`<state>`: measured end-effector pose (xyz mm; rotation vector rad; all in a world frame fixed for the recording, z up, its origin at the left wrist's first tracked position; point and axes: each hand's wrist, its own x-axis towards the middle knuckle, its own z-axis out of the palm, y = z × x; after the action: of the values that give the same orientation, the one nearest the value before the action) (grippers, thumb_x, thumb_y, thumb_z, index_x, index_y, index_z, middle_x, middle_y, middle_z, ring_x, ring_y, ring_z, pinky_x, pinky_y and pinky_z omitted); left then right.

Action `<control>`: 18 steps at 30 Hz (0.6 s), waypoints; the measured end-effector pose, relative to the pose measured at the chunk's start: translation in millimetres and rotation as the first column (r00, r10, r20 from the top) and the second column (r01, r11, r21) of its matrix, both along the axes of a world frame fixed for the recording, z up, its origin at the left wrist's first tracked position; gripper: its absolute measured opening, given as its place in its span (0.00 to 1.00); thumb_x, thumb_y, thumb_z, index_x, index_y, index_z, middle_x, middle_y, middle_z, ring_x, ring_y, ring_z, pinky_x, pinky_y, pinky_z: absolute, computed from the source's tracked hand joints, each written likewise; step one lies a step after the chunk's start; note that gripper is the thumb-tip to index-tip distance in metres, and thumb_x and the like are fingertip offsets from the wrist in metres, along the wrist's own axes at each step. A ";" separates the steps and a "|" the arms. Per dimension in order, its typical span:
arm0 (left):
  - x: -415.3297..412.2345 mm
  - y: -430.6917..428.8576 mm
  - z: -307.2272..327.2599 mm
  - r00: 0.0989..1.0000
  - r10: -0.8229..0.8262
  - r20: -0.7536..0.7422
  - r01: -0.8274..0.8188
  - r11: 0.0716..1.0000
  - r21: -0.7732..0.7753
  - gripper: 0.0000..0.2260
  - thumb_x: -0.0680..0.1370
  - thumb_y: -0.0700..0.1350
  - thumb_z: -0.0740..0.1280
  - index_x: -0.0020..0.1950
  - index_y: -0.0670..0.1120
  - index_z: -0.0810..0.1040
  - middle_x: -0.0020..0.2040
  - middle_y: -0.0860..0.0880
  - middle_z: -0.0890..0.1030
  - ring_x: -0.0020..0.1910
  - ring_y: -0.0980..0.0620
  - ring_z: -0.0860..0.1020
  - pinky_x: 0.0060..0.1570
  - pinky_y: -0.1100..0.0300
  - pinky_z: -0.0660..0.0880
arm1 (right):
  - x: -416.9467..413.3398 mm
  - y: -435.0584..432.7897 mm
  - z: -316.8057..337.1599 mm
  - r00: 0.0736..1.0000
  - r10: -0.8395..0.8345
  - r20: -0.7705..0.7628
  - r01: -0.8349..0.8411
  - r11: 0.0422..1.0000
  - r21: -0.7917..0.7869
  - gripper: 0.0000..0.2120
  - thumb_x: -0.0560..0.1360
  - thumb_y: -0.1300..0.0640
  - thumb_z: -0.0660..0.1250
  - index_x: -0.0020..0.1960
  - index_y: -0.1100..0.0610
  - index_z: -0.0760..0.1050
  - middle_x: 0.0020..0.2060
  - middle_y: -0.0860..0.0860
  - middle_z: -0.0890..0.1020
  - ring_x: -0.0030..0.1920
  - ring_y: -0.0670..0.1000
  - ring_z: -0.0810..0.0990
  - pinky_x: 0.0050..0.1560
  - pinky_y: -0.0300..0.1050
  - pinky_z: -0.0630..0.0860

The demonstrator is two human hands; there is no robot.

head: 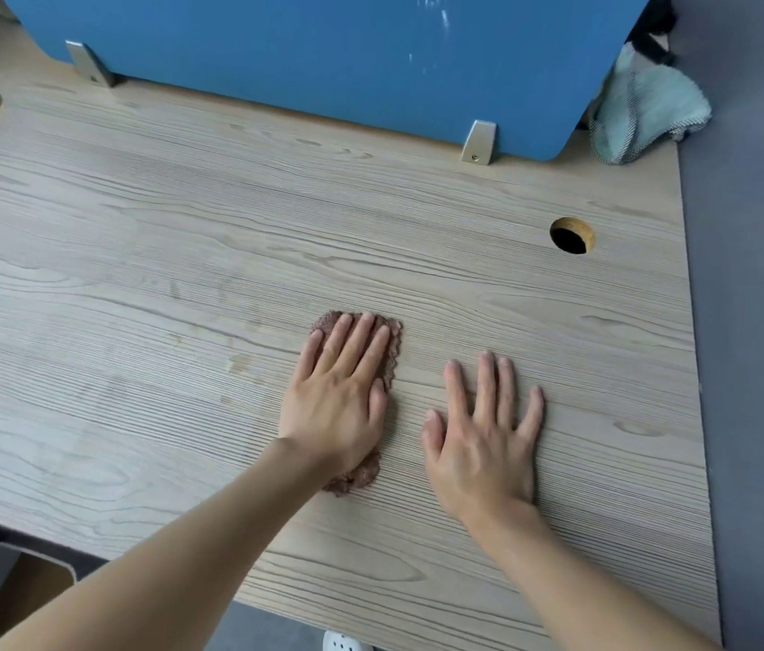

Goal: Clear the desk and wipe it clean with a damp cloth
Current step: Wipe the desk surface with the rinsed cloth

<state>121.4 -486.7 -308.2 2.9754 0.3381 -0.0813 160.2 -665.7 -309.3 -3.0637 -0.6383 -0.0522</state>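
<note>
Head view: desk ran wide leftward, right edge nearer. Left hand pressed flat on brown cloth, fingers straight; right hand splayed, empty, apparently resting on wood.

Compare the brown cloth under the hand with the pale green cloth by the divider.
The brown cloth lies flat, pressed under the left hand; the pale green cloth sits bunched at the far right corner, untouched. Brown is dark and mostly covered; green is light and uncovered. Both are fabric.
</note>
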 end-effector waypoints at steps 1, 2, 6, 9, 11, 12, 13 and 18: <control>0.5 -5.6 0.1 0.999 0.035 0.010 -0.035 0.999 -0.003 0.29 0.80 0.54 0.48 0.81 0.50 0.55 0.81 0.50 0.53 0.81 0.50 0.49 0.78 0.47 0.48 | 0.6 0.0 0.0 1.000 -0.001 0.000 0.001 1.000 0.001 0.31 0.77 0.43 0.51 0.76 0.54 0.68 0.76 0.63 0.65 0.77 0.64 0.60 0.73 0.72 0.53; -2.3 -12.8 0.6 0.999 0.052 0.015 -0.052 0.999 -0.008 0.29 0.80 0.54 0.48 0.81 0.50 0.55 0.81 0.50 0.53 0.81 0.49 0.49 0.78 0.47 0.48 | 0.0 0.1 0.2 1.000 0.001 -0.005 -0.001 1.000 -0.001 0.31 0.77 0.43 0.51 0.76 0.54 0.68 0.76 0.63 0.65 0.77 0.64 0.60 0.73 0.72 0.53; -18.6 -22.8 -0.2 1.000 -0.015 0.000 0.015 1.000 -0.022 0.28 0.81 0.54 0.49 0.81 0.49 0.56 0.81 0.49 0.53 0.81 0.48 0.49 0.77 0.44 0.51 | -0.4 -0.2 0.3 1.000 0.007 -0.014 -0.007 1.000 0.002 0.31 0.77 0.43 0.52 0.76 0.54 0.68 0.76 0.63 0.65 0.77 0.64 0.60 0.73 0.73 0.53; -1.0 -3.0 -3.1 0.996 -0.092 -0.011 0.092 0.996 -0.006 0.29 0.81 0.55 0.48 0.82 0.51 0.53 0.82 0.51 0.51 0.81 0.50 0.47 0.78 0.46 0.50 | 1.4 -0.4 0.2 1.000 0.006 -0.017 -0.006 1.000 -0.005 0.31 0.77 0.43 0.53 0.77 0.54 0.67 0.76 0.63 0.65 0.78 0.64 0.60 0.73 0.72 0.53; 17.7 6.9 -1.4 1.000 -0.020 0.003 0.020 1.000 -0.005 0.29 0.80 0.55 0.46 0.82 0.51 0.52 0.82 0.51 0.51 0.81 0.51 0.46 0.78 0.48 0.47 | -0.2 -0.4 0.0 1.000 0.010 -0.025 -0.010 1.000 -0.010 0.31 0.77 0.43 0.53 0.77 0.54 0.67 0.76 0.63 0.64 0.78 0.64 0.59 0.73 0.72 0.53; 24.5 5.9 -1.2 1.000 0.030 0.006 -0.030 1.000 -0.006 0.30 0.79 0.55 0.45 0.82 0.51 0.52 0.82 0.51 0.51 0.81 0.51 0.46 0.78 0.48 0.46 | 0.8 -0.9 -0.2 1.000 0.008 -0.026 -0.008 1.000 -0.005 0.31 0.77 0.43 0.53 0.77 0.54 0.67 0.76 0.63 0.64 0.78 0.64 0.60 0.73 0.72 0.53; 26.9 1.4 -1.0 0.998 0.064 0.017 -0.064 0.998 -0.002 0.30 0.79 0.54 0.45 0.82 0.50 0.53 0.82 0.50 0.51 0.81 0.50 0.47 0.78 0.47 0.46 | 1.6 -1.0 -0.7 1.000 0.006 -0.028 -0.006 1.000 -0.001 0.31 0.77 0.43 0.53 0.77 0.54 0.67 0.76 0.63 0.64 0.78 0.64 0.60 0.73 0.73 0.53; -3.4 -15.0 -2.9 0.993 -0.115 0.002 0.115 0.993 -0.015 0.28 0.80 0.54 0.49 0.81 0.50 0.56 0.82 0.50 0.53 0.81 0.48 0.48 0.77 0.44 0.51 | 1.3 -0.6 0.0 0.999 0.009 -0.043 -0.009 1.000 -0.007 0.31 0.77 0.43 0.54 0.76 0.54 0.68 0.76 0.63 0.65 0.77 0.64 0.60 0.73 0.73 0.53</control>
<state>118.0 -501.7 -311.1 2.9783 0.1646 -0.0940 161.5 -666.4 -309.2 -3.0599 -0.6515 0.0156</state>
